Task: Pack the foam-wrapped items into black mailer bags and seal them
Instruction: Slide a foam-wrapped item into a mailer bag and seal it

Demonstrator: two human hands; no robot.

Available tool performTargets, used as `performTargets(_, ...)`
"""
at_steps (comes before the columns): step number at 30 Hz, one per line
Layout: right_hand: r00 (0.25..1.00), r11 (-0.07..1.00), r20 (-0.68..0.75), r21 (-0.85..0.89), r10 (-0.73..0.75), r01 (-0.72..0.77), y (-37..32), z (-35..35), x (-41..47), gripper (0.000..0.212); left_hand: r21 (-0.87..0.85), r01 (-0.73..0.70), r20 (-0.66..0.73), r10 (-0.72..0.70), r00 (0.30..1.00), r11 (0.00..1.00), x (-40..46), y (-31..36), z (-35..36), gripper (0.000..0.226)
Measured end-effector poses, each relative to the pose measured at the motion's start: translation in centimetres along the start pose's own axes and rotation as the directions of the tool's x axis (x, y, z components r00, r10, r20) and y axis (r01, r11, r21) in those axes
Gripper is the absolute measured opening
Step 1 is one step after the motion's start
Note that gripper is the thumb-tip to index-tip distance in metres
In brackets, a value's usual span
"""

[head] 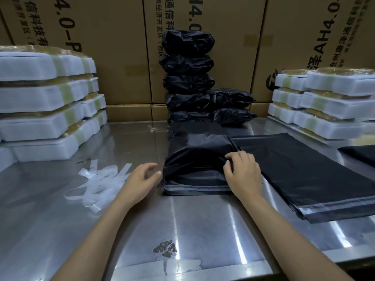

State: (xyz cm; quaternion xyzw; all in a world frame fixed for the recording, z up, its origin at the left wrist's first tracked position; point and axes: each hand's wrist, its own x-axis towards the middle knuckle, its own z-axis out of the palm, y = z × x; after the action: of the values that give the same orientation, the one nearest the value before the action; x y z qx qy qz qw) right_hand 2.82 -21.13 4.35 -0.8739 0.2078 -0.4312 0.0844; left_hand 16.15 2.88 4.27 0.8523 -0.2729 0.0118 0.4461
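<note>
Filled black mailer bag [197,159] lies mid-table [203,230]; contents hidden, probably a foam-wrapped item. Right hand [243,173] pinches bag's right fold, fingertips partly buried. Left hand [142,179] hovers beside its left edge, fingers loosely spread, holding nothing. Flat bag stack [314,175] cut off right.

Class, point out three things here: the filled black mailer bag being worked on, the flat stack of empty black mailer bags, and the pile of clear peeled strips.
Filled black mailer bag [194,151], head view, its top face.
Flat stack of empty black mailer bags [304,169], head view, top sheet's middle.
Pile of clear peeled strips [97,183], head view, the tangle's centre.
</note>
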Motion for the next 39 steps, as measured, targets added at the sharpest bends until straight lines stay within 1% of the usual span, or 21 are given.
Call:
performTargets(2,0.997,0.992,-0.006,0.093,-0.083,0.083,-1.2,-0.6,-0.3,0.014,-0.012,0.051,0.011,-0.051,0.999,0.999,-0.4,0.0,-0.9,0.024)
performTargets(3,0.993,0.984,0.021,0.141,-0.115,0.111,-1.9,-0.7,-0.6,0.013,-0.034,0.072,0.049,-0.070,0.996,0.997,-0.6,0.1,-1.2,0.026)
performTargets(6,0.962,0.957,0.198,0.254,-0.191,0.138,-4.7,-0.4,-1.7,0.012,-0.024,0.108,0.187,-0.101,0.977,0.994,-0.9,0.6,-1.3,0.029)
performTargets(9,0.911,0.940,0.329,0.308,-0.250,0.146,-7.5,0.8,-2.5,0.009,-0.015,0.081,0.193,-0.076,0.978,0.997,-0.7,0.8,-1.3,0.020)
performTargets(10,0.897,0.937,0.377,0.333,-0.230,0.100,-8.3,1.3,-2.7,0.009,-0.045,0.077,0.199,-0.067,0.978,0.996,-0.7,0.8,-1.4,0.018)
performTargets(12,0.864,0.923,0.485,0.378,-0.132,-0.071,-9.5,2.0,-2.7,0.010,-0.105,0.074,0.246,-0.046,0.968,0.992,-0.8,0.7,-1.5,0.013)
performTargets(13,0.842,0.919,0.534,0.367,-0.083,-0.142,-9.8,2.3,-2.7,0.013,-0.117,0.072,0.266,-0.038,0.963,0.990,-0.9,0.7,-1.5,0.011)
performTargets(16,0.783,0.944,0.621,0.274,-0.026,-0.186,-10.3,2.9,-2.2,0.022,-0.115,0.069,0.275,-0.035,0.961,0.991,-1.0,0.3,-1.5,0.003)
performTargets(20,0.743,0.944,0.670,0.245,0.000,-0.221,-10.6,2.9,-1.7,0.032,-0.118,0.059,0.292,-0.022,0.956,0.991,-0.9,0.3,-1.4,0.002)
performTargets(22,0.752,0.948,0.660,0.236,0.005,-0.214,-10.6,2.9,-1.7,0.029,-0.116,0.063,0.293,-0.027,0.956,0.991,-0.8,0.3,-1.3,0.002)
performTargets(25,0.786,0.940,0.619,0.268,0.001,-0.213,-10.6,2.9,-1.9,0.025,-0.097,0.085,0.266,-0.057,0.962,0.992,-0.6,0.3,-1.3,0.011)
performTargets(27,0.795,0.931,0.606,0.291,0.000,-0.222,-10.5,3.0,-2.0,0.023,-0.102,0.098,0.266,-0.068,0.962,0.990,-0.6,0.2,-1.2,0.012)
performTargets(29,0.799,0.905,0.601,0.324,0.028,-0.275,-10.3,3.1,-2.0,0.021,-0.112,0.104,0.276,-0.069,0.959,0.988,-0.6,0.2,-1.2,0.011)
performTargets(30,0.793,0.858,0.606,0.373,0.063,-0.354,-10.1,3.1,-1.9,0.022,-0.122,0.109,0.279,-0.072,0.958,0.986,-0.6,0.1,-1.2,0.011)
performTargets(31,0.777,0.775,0.620,0.437,0.108,-0.456,-9.9,3.1,-1.7,0.024,-0.137,0.120,0.284,-0.077,0.956,0.983,-0.6,0.1,-1.3,0.011)
performTargets(33,0.709,0.545,0.671,0.519,0.218,-0.659,-9.4,2.9,-1.1,0.027,-0.145,0.135,0.304,-0.086,0.949,0.980,-0.6,0.0,-1.6,0.010)
performTargets(35,0.589,0.262,0.748,0.528,0.306,-0.808,-8.7,2.3,-0.2,0.022,-0.123,0.131,0.329,-0.084,0.941,0.984,-0.7,0.0,-1.8,0.010)
performTargets(36,0.541,0.121,0.782,0.532,0.309,-0.838,-8.2,2.0,0.1,0.019,-0.122,0.132,0.335,-0.084,0.938,0.984,-0.8,-0.1,-1.9,0.010)
performTargets(37,0.520,0.003,0.799,0.545,0.301,-0.839,-7.6,1.8,0.2,0.018,-0.128,0.137,0.338,-0.087,0.937,0.982,-0.8,-0.1,-2.0,0.010)
performTargets(38,0.517,-0.080,0.798,0.563,0.308,-0.822,-6.9,1.7,0.4,0.018,-0.133,0.142,0.340,-0.089,0.936,0.981,-0.8,-0.1,-2.0,0.010)
performTargets(39,0.522,-0.114,0.787,0.581,0.328,-0.806,-6.2,1.5,0.4,0.018,-0.134,0.143,0.344,-0.089,0.935,0.981,-0.8,-0.1,-2.1,0.010)
